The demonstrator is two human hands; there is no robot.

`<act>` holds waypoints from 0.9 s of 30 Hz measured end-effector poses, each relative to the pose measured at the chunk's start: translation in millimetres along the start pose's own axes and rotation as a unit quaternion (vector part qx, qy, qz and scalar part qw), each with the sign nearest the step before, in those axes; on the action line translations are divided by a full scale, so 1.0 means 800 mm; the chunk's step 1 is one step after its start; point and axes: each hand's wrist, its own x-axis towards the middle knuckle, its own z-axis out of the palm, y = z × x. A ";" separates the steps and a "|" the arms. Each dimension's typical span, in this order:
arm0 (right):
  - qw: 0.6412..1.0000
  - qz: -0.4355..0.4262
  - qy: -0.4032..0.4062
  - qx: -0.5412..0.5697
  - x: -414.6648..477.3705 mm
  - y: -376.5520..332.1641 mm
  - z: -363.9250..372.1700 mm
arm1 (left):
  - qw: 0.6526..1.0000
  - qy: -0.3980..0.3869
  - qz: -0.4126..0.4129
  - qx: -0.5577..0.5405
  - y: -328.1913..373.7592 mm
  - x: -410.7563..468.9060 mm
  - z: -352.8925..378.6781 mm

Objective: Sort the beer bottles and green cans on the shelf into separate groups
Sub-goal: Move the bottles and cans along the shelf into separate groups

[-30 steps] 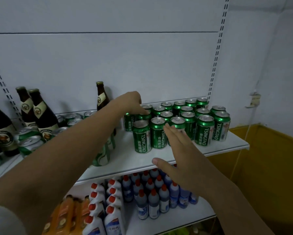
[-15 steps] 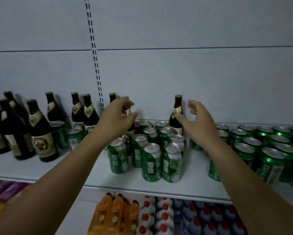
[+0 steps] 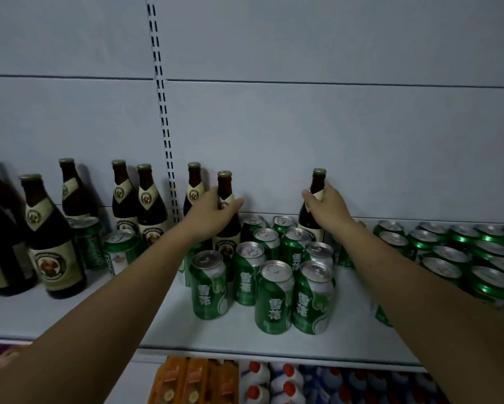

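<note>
My left hand (image 3: 212,211) grips the neck of a brown beer bottle (image 3: 225,185) standing behind a cluster of green cans (image 3: 274,287) at mid-shelf. My right hand (image 3: 326,208) grips the neck of another brown bottle (image 3: 318,179) at the back of the same cluster. Several more brown bottles (image 3: 55,246) stand along the left part of the white shelf (image 3: 128,319), with two green cans (image 3: 119,252) mixed among them. A dense group of green cans (image 3: 478,258) fills the shelf's right end.
A perforated upright rail (image 3: 163,126) runs down the back wall behind the bottles. Below the shelf stand orange bottles (image 3: 192,380) and blue bottles with red caps (image 3: 288,383). Bare shelf surface lies in front of the left bottles.
The view has swung left from the can group to the mixed middle. Both hands have reached further back and closed round bottle necks; half a second ago the right hand was open beside its bottle.
</note>
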 end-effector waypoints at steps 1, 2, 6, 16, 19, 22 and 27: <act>1.000 0.000 0.007 0.002 -0.001 -0.001 0.000 | 1.000 0.006 0.004 -0.003 -0.002 0.000 0.002; 1.000 0.003 0.014 0.003 -0.002 -0.001 -0.002 | 1.000 0.013 0.005 -0.006 -0.002 -0.001 0.004; 0.999 -0.013 0.049 0.011 -0.009 -0.017 -0.020 | 0.999 0.036 0.017 -0.007 0.009 -0.004 0.002; 0.968 -0.233 0.094 0.026 -0.049 -0.185 -0.104 | 0.978 0.162 0.130 -0.025 0.150 -0.003 -0.085; 0.958 -0.268 0.085 0.056 -0.074 -0.228 -0.102 | 0.968 0.200 0.150 -0.034 0.184 -0.019 -0.116; 0.955 -0.272 0.044 0.113 -0.106 -0.248 -0.087 | 0.960 0.227 0.164 -0.018 0.198 -0.053 -0.141; 0.936 -0.257 -0.053 0.234 -0.159 -0.263 -0.047 | 0.960 0.244 0.136 0.029 0.182 -0.133 -0.177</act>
